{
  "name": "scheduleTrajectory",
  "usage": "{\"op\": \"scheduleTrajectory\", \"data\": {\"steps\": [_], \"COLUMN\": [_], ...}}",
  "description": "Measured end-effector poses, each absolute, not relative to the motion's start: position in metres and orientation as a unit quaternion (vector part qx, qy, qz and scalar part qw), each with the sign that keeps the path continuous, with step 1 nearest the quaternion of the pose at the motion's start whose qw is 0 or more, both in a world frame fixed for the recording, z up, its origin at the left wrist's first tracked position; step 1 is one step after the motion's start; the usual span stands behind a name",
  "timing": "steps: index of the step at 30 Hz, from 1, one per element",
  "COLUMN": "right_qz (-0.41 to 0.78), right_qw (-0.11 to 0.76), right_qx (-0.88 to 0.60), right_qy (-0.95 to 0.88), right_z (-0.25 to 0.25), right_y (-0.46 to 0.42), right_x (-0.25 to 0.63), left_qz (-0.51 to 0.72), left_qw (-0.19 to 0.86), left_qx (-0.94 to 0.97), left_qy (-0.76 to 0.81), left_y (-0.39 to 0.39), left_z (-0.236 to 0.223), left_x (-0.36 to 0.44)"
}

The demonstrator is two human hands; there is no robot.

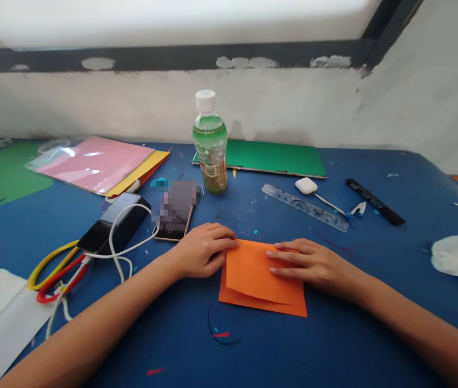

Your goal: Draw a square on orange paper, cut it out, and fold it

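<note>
A sheet of orange paper (261, 275) lies on the blue tabletop, folded over on itself. Its upper layer is slightly askew, so the lower layer shows along the left and front edges. My left hand (202, 250) is at the paper's back left corner, with curled fingers pinching the edge. From the right, my right hand (313, 264) reaches over the paper, its fingers stretched out and lying on the upper layer.
Behind the paper stands a green-labelled bottle (210, 145). A phone (176, 210), a power bank (116, 223) and cables lie left. To the right are a clear ruler (305, 207), a white earbud case (306, 186) and a black cutter (374, 201). Paper scraps dot the table.
</note>
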State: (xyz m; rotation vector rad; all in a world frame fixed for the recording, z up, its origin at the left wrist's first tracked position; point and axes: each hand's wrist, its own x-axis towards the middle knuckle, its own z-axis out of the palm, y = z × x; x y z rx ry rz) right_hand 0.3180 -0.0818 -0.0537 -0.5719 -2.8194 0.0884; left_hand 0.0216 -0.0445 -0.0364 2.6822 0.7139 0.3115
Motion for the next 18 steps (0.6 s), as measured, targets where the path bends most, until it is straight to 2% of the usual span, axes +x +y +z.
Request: {"op": "scheduleTrajectory", "data": {"steps": [7, 13, 18], "right_qz": [0.027, 0.044, 0.053], "right_qw": [0.135, 0.123, 0.124], "right_qx": [-0.186, -0.183, -0.177], "right_qy": [-0.973, -0.974, -0.975], "right_z": [-0.0604, -0.0586, -0.0582], "right_y": [-0.0889, -0.0878, -0.0867], "right_x": [0.3202, 0.3232, 0.3249], "left_qz": [0.106, 0.016, -0.008], "left_qw": [0.286, 0.263, 0.265], "left_qx": [0.924, 0.933, 0.934], "left_qy": [0.231, 0.246, 0.238], "left_y": [-0.0452, -0.0457, -0.0458], "left_z": [-0.0295, -0.0327, -0.034], "left_x": [0.0212, 0.0237, 0.0245]}}
